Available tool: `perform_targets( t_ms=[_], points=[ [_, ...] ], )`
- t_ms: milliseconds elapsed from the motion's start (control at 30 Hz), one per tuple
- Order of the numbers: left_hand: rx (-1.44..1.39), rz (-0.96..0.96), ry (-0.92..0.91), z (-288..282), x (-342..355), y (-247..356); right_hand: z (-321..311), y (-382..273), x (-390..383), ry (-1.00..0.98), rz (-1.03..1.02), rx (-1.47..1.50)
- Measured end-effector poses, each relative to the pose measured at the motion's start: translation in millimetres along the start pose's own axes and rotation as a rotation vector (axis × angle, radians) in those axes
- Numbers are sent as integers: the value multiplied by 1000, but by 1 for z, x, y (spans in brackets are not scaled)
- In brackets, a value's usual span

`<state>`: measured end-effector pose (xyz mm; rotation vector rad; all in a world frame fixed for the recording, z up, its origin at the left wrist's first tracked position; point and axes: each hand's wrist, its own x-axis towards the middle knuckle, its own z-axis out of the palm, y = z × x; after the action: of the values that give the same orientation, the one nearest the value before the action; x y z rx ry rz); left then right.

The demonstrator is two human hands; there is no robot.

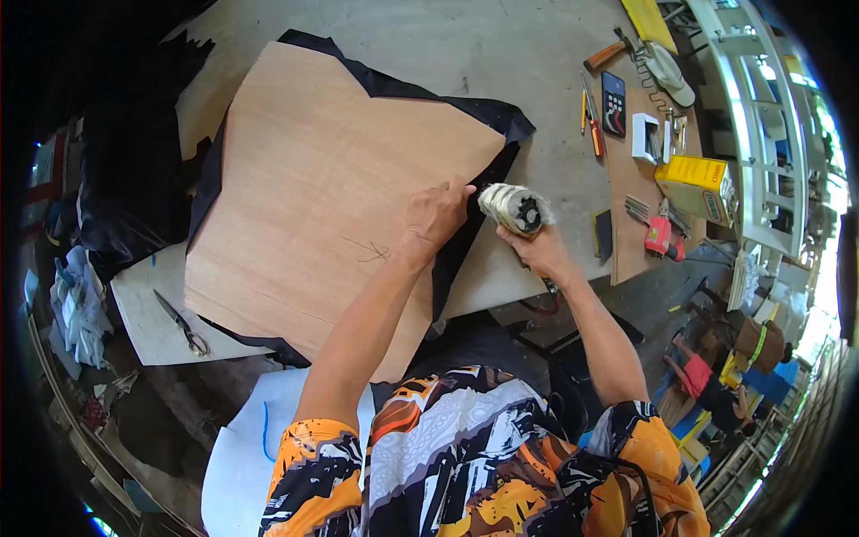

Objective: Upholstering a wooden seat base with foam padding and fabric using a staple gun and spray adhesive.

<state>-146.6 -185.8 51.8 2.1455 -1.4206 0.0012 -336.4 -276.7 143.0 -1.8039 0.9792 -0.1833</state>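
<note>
A plywood panel [304, 161] with an angular outline lies on the table, black fabric [403, 88] showing beyond its edges. My left hand [437, 215] rests on the panel near its right side, fingers curled together at the edge where they hold the black fabric. Just to the right, my right hand [537, 251] grips what looks like a staple gun [517, 209], its body wrapped in pale material with a dark round end. The tool's nose points toward the panel's edge; its tip is hard to make out.
Scissors [183, 327] lie at the table's left corner. Rightward are a red-handled screwdriver [596, 134], a phone [614, 103], a hammer [607, 54], a yellow can [698, 186] and a red power tool [662, 234]. Dark material [125, 188] is heaped at left. Other people [716, 394] are at far right.
</note>
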Motion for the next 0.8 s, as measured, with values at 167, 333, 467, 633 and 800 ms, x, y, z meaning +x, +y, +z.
perform_targets(
  t_ms=[167, 333, 467, 633, 800],
  points=[
    [21, 15, -25, 2, 0, -2, 9, 7, -10, -49, -23, -45],
    [21, 37, -12, 3, 1, -5, 19, 20, -20, -121, -33, -101],
    [10, 40, -2, 2, 1, -5, 26, 22, -26, -61, -94, -133],
    [-7, 42, -2, 0, 1, -4, 33, 12, -33, 25, -144, -112],
    [-14, 51, 7, 1, 2, -6, 39, 10, -43, -20, -129, -88]
  ],
)
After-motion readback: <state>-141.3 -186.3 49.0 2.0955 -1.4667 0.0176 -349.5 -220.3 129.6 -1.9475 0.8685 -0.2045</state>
